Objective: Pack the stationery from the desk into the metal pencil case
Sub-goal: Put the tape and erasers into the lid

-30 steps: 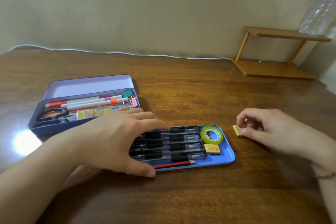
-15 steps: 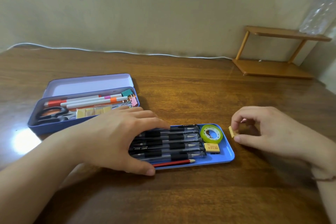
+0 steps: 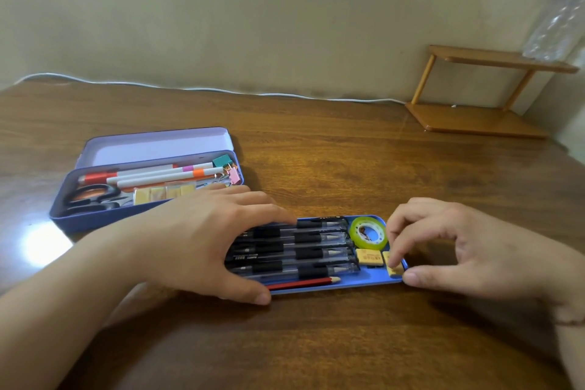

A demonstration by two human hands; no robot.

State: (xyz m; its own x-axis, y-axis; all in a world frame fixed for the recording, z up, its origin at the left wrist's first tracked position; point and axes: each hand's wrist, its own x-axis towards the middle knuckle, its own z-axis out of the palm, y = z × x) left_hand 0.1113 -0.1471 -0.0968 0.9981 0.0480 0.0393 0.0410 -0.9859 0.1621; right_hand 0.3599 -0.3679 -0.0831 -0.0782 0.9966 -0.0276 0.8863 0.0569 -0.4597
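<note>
Now the right hand [image 3: 468, 250] pinches a small yellow eraser [image 3: 393, 266] in a narrow grip — forefinger on top, thumb at the blue tray's [image 3: 364, 280] corner. Its left hand [image 3: 202, 241] lies flat, fingers spread, over the black pens [image 3: 313, 253] — holding nothing, on the table [image 3: 316, 342].

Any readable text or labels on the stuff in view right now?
Pen: white print on the barrel, too blurred to read.
Eraser: red print, too small to read.
Eraser under the right hand: print hidden.
Nothing else carries text.
</note>
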